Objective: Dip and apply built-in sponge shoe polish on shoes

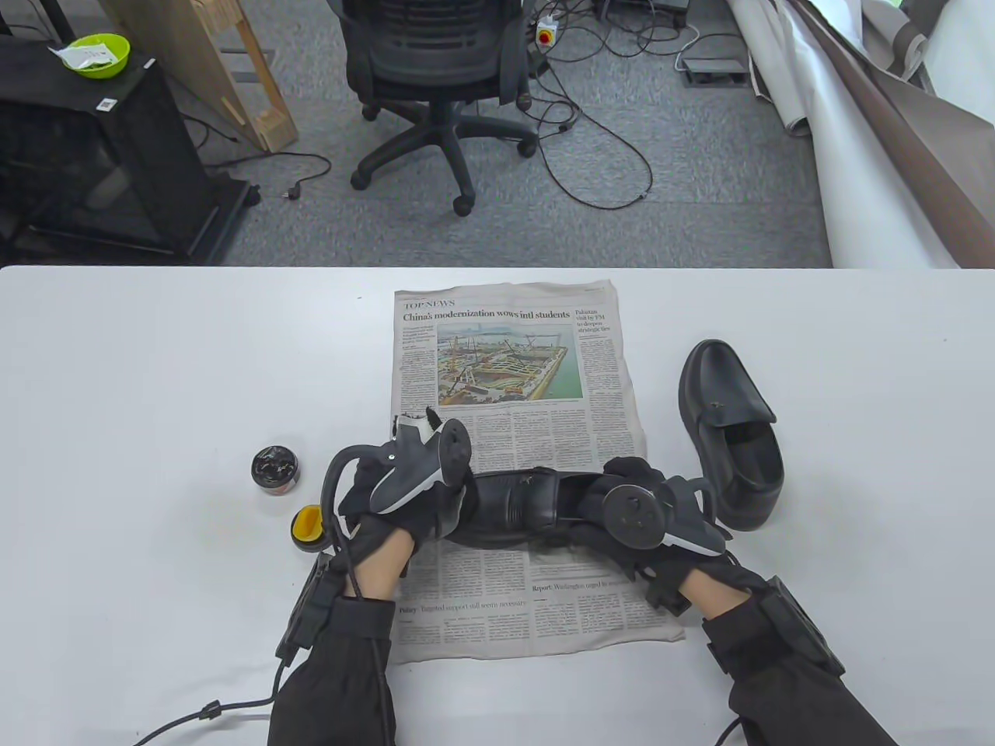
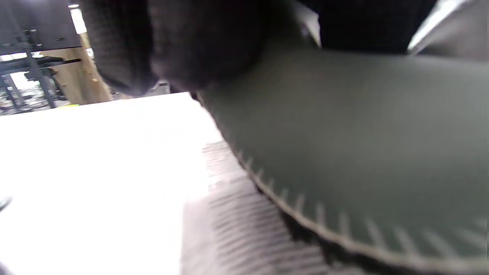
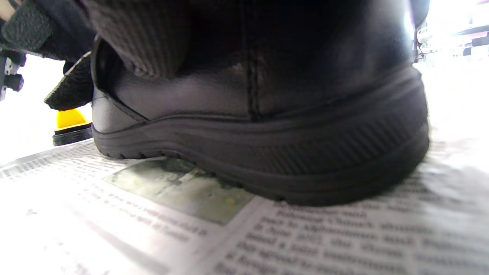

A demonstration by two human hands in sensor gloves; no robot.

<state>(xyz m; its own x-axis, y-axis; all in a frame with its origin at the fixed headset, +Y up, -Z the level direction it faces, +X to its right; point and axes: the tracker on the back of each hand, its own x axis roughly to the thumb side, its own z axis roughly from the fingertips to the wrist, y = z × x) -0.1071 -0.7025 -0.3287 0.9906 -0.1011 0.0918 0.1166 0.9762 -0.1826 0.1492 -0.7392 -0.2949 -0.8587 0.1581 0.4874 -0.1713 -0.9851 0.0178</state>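
A black leather shoe (image 1: 517,509) lies across the newspaper (image 1: 513,373), toe to the left. My left hand (image 1: 424,501) grips its toe end; the toe and its stitched welt (image 2: 344,152) fill the left wrist view. My right hand (image 1: 622,505) holds the heel end, and the heel (image 3: 267,114) fills the right wrist view, resting on the paper. The open polish tin (image 1: 275,469) sits left of the paper. Its lid with the yellow sponge (image 1: 308,528) lies just below the tin, and shows in the right wrist view (image 3: 70,120).
A second black shoe (image 1: 731,431) stands on the white table (image 1: 155,373) right of the newspaper, toe pointing away. Past the table's far edge are an office chair (image 1: 435,70), floor cables and a black cabinet (image 1: 101,155).
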